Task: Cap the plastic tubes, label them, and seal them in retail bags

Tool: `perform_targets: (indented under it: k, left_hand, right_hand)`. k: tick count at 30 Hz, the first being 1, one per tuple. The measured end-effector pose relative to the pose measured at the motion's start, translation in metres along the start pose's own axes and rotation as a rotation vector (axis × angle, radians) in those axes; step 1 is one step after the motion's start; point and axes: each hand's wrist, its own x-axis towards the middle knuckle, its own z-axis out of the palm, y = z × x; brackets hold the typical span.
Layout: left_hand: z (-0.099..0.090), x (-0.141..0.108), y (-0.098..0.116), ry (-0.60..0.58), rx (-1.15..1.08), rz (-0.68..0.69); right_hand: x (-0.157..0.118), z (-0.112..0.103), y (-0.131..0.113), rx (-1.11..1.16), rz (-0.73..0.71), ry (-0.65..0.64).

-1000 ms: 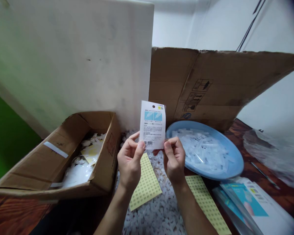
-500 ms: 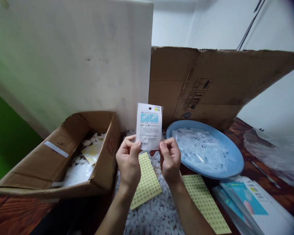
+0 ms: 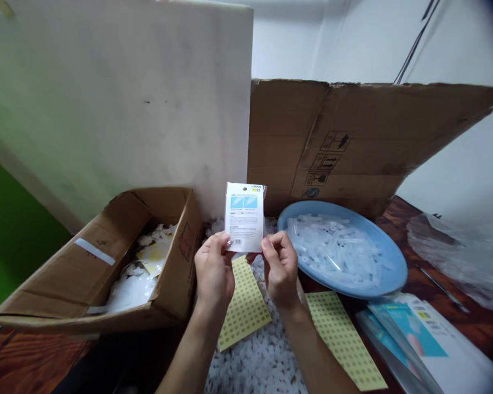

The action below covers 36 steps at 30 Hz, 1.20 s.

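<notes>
A small white printed package card (image 3: 245,219) in a clear sleeve stands upright between my hands. It has a hang hole at the top, two blue pictures, fine text and a barcode. My left hand (image 3: 214,268) pinches its lower left corner, thumb toward me. At the lower right corner, my right hand (image 3: 280,265) grips it the same way. Beneath my hands lies a yellow sheet of small round stickers (image 3: 246,306), partly covered by my left forearm. Another sticker sheet (image 3: 340,339) lies by my right forearm.
On the left stands an open cardboard box (image 3: 184,262) with white scraps inside. A blue basin (image 3: 396,262) at right holds many small translucent pieces. Several flat packages (image 3: 431,345) lie front right, near a thin metal tool (image 3: 443,288) and clear plastic (image 3: 456,257). Large cardboard (image 3: 287,137) stands behind.
The card has moved slightly left and a little lower, tilting its top away. Both hands keep their pinch on its lower corners, and my right hand has shifted slightly left.
</notes>
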Motion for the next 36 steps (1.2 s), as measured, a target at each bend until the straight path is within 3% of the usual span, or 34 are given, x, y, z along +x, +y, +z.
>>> perform_targets:
  k: [6,11,15,19,23,28,36]
  left_hand:
    - [-0.007,0.009,-0.002,-0.074,-0.08,-0.155]
    - [-0.003,0.008,0.002,-0.027,-0.18,-0.205]
    - [-0.004,0.006,0.013,-0.125,-0.063,-0.263]
    - [-0.009,0.005,0.014,-0.274,0.173,-0.222]
    - [-0.015,0.008,0.008,-0.252,0.161,-0.243]
    - [-0.018,0.011,0.008,-0.273,0.088,-0.292]
    - [-0.019,0.011,0.008,-0.323,0.199,-0.168]
  right_hand:
    - [0.006,-0.009,0.006,-0.039,0.032,0.034]
    - [0.011,-0.017,0.007,-0.08,-0.007,0.087]
    - [0.013,-0.022,0.002,-0.166,-0.053,0.079]
    - [0.013,-0.026,-0.003,-0.219,-0.053,-0.01]
    - [0.013,-0.029,-0.005,-0.199,-0.016,-0.089]
    - [0.015,-0.031,-0.001,-0.116,0.028,-0.089]
    - [0.026,-0.039,-0.006,0.156,0.128,-0.137]
